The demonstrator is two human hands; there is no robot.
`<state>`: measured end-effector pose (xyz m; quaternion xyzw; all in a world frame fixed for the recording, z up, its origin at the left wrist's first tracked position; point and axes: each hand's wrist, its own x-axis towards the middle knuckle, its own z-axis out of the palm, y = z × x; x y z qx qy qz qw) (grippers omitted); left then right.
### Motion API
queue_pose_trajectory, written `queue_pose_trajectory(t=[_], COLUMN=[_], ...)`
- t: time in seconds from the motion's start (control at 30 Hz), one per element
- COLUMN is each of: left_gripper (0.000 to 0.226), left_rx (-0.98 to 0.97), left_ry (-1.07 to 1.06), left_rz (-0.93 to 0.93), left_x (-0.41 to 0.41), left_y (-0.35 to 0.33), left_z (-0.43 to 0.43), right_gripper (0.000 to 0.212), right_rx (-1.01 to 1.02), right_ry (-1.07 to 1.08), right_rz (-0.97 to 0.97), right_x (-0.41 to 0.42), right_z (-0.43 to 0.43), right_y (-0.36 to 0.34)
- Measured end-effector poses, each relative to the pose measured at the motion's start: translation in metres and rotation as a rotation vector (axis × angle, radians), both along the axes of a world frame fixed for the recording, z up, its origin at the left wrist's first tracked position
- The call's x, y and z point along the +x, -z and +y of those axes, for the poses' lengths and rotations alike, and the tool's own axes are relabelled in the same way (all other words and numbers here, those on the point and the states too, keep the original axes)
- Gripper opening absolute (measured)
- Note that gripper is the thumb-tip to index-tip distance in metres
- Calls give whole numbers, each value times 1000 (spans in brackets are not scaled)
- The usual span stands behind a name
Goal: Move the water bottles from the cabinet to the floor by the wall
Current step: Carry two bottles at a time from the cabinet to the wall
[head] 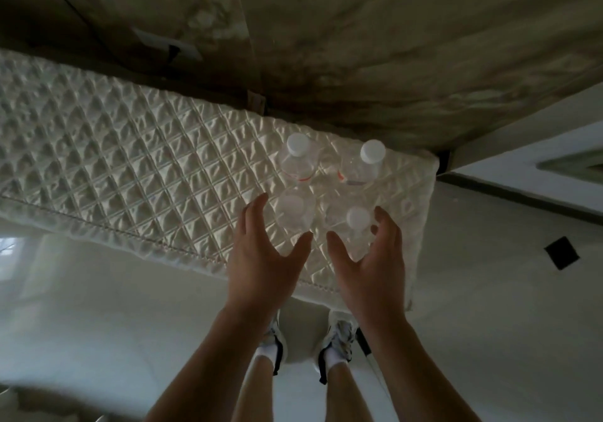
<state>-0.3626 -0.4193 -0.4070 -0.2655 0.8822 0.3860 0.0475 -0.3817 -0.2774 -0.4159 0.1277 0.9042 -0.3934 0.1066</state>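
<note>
Left hand [261,258] spread beside the upright near-left bottle [294,209], right hand [372,258] spread round the near-right bottle [357,218] — neither gripping, caps straight up.

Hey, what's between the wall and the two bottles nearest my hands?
Two more white-capped bottles, far left bottle and far right bottle, standing on the quilted mat, as the head view shows.
</note>
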Motion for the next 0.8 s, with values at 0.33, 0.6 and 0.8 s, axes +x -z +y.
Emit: queue_pose_trajectory(t=[0.33,0.6,0.8], left_gripper=[85,72,69], left_rx=[51,60,84], left_ry=[-55,-133,-178], left_rz=[169,240,230], left_x=[-6,-16,-19], left_y=[63,74,69], left_z=[11,20,15], right_gripper=[94,84,76], right_rx=[-61,-67,-52], right_ry=[192,263,257], right_rz=[109,208,224], right_x=[1,-5,-12], right_z=[-17,-16,-8], right_y=[63,75,69])
